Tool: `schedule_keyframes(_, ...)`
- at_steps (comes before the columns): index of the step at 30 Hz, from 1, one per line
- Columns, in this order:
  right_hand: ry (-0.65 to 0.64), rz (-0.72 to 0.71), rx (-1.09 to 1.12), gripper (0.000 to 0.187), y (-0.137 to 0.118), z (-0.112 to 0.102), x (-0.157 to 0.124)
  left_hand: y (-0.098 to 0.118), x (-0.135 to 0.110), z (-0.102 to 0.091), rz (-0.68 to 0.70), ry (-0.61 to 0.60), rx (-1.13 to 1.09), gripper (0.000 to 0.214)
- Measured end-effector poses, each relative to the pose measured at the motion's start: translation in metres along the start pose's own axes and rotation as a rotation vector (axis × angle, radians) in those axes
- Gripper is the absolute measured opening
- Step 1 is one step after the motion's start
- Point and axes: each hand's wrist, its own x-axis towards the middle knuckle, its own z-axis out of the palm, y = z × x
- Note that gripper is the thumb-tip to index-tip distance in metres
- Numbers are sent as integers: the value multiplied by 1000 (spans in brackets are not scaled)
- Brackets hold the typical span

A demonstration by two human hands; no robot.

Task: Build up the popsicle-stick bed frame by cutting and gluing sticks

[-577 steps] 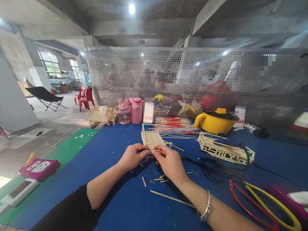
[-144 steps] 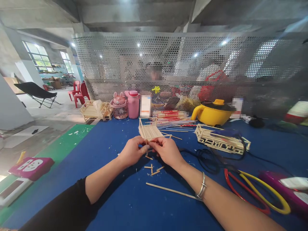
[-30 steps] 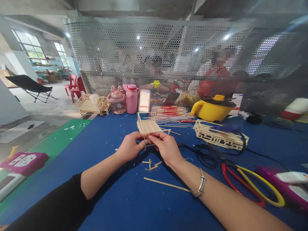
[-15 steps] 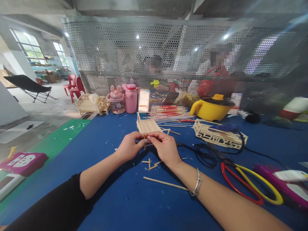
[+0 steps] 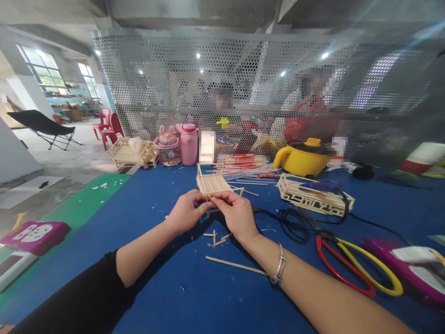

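A small model built of thin wooden sticks (image 5: 212,183) stands on the blue table (image 5: 167,287) in front of me. My left hand (image 5: 186,214) and my right hand (image 5: 235,214) meet at its near edge, both pinched on the model's front sticks. A silver bangle (image 5: 278,270) circles my right wrist. Short stick offcuts (image 5: 216,239) lie just under my hands, and a long stick (image 5: 236,265) lies nearer to me.
A second stick model (image 5: 314,199) with a blue glue gun on it sits to the right, with black cable (image 5: 295,225) and red-and-yellow hoops (image 5: 358,271). A yellow pot (image 5: 304,160), pink bottles (image 5: 187,144) and stick packs line the back. People sit behind a mesh screen.
Over the last second my hands have stayed pinched on the model's near edge; the view has shifted only slightly.
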Motion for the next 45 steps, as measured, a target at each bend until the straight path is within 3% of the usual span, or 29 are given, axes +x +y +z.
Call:
schedule_keyframes(5, -4, -26, -9, 5, -1, 2, -1, 3, 0, -9, 2, -59, -13, 18)
schedule_keyframes(9, 2, -15, 9, 5, -1, 3, 0, 7, -2, -13, -101, -52, -198, 24)
schedule_keyframes(12, 10, 7, 30, 7, 0, 3, 1, 8, 0, -10, -183, -43, -373, 35)
schedule_keyframes(15, 18, 28, 46, 9, 1, 2, 1, 7, 3, -6, -192, -34, -374, 43)
schedule_keyframes(21, 32, 36, 33, 7, 3, 2, 1, 8, 8, 1, -200, -35, -470, 41)
schedule_keyframes(32, 88, -14, -7, 6, 4, -1, 2, 7, 8, 5, -101, -46, -311, 31)
schedule_keyframes(39, 86, -39, -15, 7, 6, -1, 3, 3, 13, 5, -138, -74, -354, 33)
schedule_keyframes(45, 75, -61, -35, 8, 2, -3, 0, 4, 5, 12, -132, -24, -403, 39)
